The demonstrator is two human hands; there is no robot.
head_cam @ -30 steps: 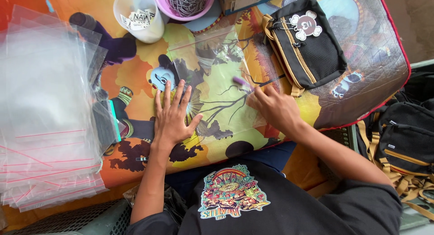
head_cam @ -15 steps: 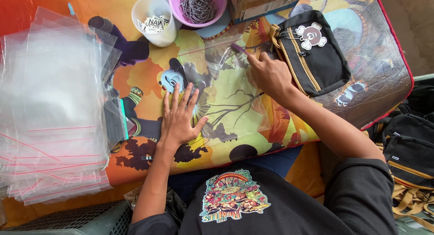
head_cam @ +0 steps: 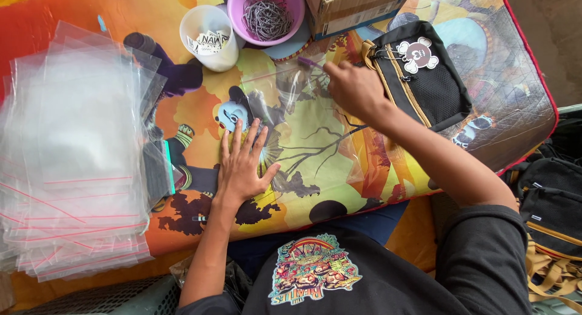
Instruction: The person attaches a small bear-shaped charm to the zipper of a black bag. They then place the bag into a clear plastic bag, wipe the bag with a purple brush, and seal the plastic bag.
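My left hand (head_cam: 245, 163) lies flat with its fingers spread, pressing on a clear plastic bag (head_cam: 315, 139) that lies on the colourful cartoon tablecloth (head_cam: 182, 109). My right hand (head_cam: 354, 88) is stretched to the bag's far edge, its fingers pinched on a small purple piece (head_cam: 309, 62). What the piece is I cannot tell. A black pouch (head_cam: 424, 88) with tan straps and a round charm lies just right of my right hand.
A thick stack of clear bags (head_cam: 73, 163) with red seal lines fills the left side. At the back stand a white cup of paper tags (head_cam: 209, 39), a purple bowl of metal chains (head_cam: 267, 15) and a cardboard box (head_cam: 357, 9). More black pouches (head_cam: 551, 218) lie off the table's right edge.
My right hand has moved away from me, from the bag's middle to its far edge, with the purple piece in its fingers. My left hand has stayed flat on the bag.
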